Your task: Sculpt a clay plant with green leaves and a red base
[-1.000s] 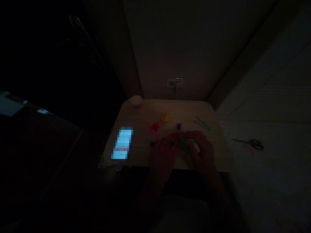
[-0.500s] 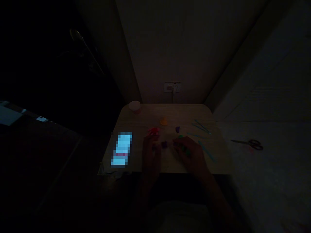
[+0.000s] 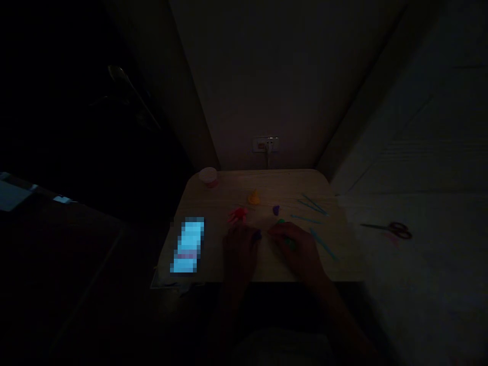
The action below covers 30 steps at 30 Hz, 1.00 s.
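The scene is very dim. My left hand (image 3: 240,251) rests low over the wooden table with its fingers curled, thumb side against a small dark purple lump (image 3: 257,235) that looks like modelling clay. My right hand (image 3: 297,247) is closed, fingertips pinched together just right of that lump; what they pinch is too dark to make out. Green pieces (image 3: 281,221) show around and under the right fingers. Beyond the left hand lies a red shape with finger-like prongs (image 3: 239,214). A yellow-orange lump (image 3: 253,197) and another purple piece (image 3: 276,210) lie farther back.
Several thin blue sticks (image 3: 306,219) lie on the table's right side. A lit phone (image 3: 188,245) is at the left, a small tub (image 3: 209,177) at the back left corner. Scissors (image 3: 398,230) lie on the pale surface to the right. A wall socket (image 3: 266,145) holds a plug.
My left hand has shifted right and settled lower over the purple lump, showing more of the red shape. My right hand stays pinched in nearly the same place. The view has tilted slightly up.
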Motion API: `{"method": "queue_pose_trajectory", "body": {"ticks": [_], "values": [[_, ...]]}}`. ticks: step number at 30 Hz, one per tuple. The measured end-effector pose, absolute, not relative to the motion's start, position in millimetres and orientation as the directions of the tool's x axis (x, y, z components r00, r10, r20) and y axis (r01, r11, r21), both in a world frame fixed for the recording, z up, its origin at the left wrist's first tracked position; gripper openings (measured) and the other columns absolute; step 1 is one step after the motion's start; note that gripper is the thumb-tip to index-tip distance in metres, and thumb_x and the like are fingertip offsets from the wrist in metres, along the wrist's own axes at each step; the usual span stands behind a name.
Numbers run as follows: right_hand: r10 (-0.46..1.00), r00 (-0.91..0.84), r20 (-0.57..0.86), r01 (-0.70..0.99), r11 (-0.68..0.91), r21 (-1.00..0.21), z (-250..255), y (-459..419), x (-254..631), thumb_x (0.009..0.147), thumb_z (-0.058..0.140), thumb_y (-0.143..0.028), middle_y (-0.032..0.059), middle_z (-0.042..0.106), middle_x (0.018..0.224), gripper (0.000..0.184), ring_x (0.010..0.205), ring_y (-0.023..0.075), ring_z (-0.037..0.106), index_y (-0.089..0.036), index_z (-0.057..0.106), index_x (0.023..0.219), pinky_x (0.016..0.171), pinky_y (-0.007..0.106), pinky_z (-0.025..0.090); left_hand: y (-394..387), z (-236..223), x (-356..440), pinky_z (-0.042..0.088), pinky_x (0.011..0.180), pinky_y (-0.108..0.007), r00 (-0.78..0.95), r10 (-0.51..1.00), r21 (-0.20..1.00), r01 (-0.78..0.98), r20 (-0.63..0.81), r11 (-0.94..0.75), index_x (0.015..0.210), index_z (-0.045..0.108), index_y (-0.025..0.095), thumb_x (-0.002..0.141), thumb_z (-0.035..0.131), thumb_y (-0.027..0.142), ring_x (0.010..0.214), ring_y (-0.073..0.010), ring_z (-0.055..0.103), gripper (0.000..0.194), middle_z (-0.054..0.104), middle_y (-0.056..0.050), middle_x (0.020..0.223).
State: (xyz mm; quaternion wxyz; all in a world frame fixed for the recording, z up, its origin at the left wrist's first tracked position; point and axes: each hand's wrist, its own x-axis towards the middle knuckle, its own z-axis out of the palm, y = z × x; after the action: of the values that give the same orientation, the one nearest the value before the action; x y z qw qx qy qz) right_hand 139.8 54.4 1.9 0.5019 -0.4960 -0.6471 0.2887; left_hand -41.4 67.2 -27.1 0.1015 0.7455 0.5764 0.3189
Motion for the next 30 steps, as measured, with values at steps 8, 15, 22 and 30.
{"method": "queue_pose_trajectory", "body": {"ticks": [8, 15, 22, 30], "values": [[0.947, 0.053, 0.317, 0.32, 0.285, -0.904, 5.2, 55.2, 138.6, 0.095, 0.07, -0.021, 0.005, 0.084, 0.101, 0.015, 0.092, 0.0227, 0.079, -0.026, 0.081, 0.104, 0.085, 0.034, 0.061, 63.7, -17.4, -36.0, 0.056, 0.086, -0.034, -0.027, 0.969, 0.936, 0.266, 0.245, -0.229, 0.106, 0.079, 0.023, 0.086, 0.075, 0.023, 0.102, -0.0239, 0.073, 0.02, 0.079, -0.006, 0.109], [0.908, 0.07, 0.413, 0.295, 0.377, -0.878, 23.2, 58.4, 138.6, 0.095, 0.072, -0.018, 0.0066, 0.079, 0.104, 0.017, 0.1, 0.0231, 0.074, -0.028, 0.084, 0.102, 0.091, 0.036, 0.058, 70.5, -18.3, -31.1, 0.057, 0.076, -0.03, -0.133, 0.987, 0.993, -0.059, 0.091, -0.099, 0.091, 0.079, 0.018, 0.071, 0.084, 0.023, 0.085, -0.0202, 0.074, 0.021, 0.081, -0.007, 0.095], [0.928, 0.064, 0.367, 0.24, 0.343, -0.908, 31.2, 53.6, 133.9, 0.095, 0.07, -0.016, 0.0042, 0.081, 0.099, 0.017, 0.091, 0.0203, 0.076, -0.026, 0.08, 0.104, 0.083, 0.032, 0.059, 69.5, -16.0, -33.1, 0.062, 0.082, -0.034, -0.148, 0.965, 0.969, -0.084, 0.218, -0.231, 0.083, 0.069, 0.019, 0.073, 0.086, 0.019, 0.095, -0.0232, 0.079, 0.02, 0.082, -0.008, 0.104], [0.871, -0.065, 0.486, 0.354, 0.476, -0.805, 32.5, 49.1, 130.3, 0.1, 0.067, -0.015, 0.005, 0.082, 0.102, 0.019, 0.094, 0.0222, 0.075, -0.027, 0.08, 0.107, 0.087, 0.036, 0.056, 62.3, -10.4, -34.1, 0.062, 0.08, -0.034, -0.11, 0.919, 0.919, 0.157, 0.379, -0.36, 0.08, 0.067, 0.02, 0.078, 0.087, 0.024, 0.091, -0.0222, 0.077, 0.021, 0.078, -0.005, 0.097]]}}
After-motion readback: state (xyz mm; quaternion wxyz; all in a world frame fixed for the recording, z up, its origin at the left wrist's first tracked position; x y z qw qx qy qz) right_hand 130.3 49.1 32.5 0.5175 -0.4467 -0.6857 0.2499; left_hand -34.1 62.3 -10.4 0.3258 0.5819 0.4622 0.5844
